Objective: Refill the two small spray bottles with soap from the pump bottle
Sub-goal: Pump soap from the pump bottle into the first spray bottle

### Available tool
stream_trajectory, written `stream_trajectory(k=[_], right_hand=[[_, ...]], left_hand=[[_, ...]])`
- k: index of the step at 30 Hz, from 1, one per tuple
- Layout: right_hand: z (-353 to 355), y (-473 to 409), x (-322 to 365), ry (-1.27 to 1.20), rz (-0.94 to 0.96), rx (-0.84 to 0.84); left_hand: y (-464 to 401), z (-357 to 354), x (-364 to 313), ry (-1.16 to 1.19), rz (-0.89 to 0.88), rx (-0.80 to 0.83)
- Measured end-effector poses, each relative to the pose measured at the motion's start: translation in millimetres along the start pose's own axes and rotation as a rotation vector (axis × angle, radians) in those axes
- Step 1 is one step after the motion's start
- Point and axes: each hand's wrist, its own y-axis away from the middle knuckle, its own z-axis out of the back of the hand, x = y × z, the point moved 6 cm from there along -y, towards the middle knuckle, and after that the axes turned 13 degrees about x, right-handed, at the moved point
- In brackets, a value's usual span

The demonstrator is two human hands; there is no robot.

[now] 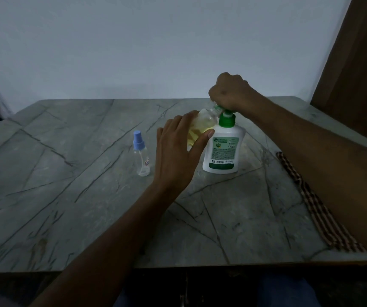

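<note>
Filling step, bottle 1 of 2. Left hand (179, 151) grips a small clear plastic spray bottle (201, 127), cap off, part full of yellow soap, tilted w/ its mouth under the nozzle. Right hand (230, 93) is clenched over the green pump head of the white soap pump bottle (222, 149), which stands on the grey marble-look table (67, 196). Second clear spray bottle w/ blue cap (141, 155) stands just left, looks empty, untouched. Next, prob: keep mouth under the spout, pump till full, then recap; drips likely if it slips.
</note>
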Motion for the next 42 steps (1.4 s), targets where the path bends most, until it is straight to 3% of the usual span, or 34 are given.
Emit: stream_trajectory(k=[6, 13, 20, 36, 42], right_hand=[[8, 1, 6, 0.049, 0.042, -0.016], [-4, -1, -4, -0.063, 0.005, 0.017], [7, -5, 7, 0.058, 0.064, 0.0], [-4, -1, -5, -0.063, -0.029, 0.035], [5, 2, 6, 0.046, 0.034, -0.007]], left_hand=[[-1, 2, -1, 0.012, 0.0, -0.003], [0, -2, 1, 0.002, -0.003, 0.006], [-1, 0, -3, 0.023, -0.01, -0.03], [0, -3, 0, 0.024, 0.014, 0.015], [1, 1, -1, 0.031, 0.001, -0.027]])
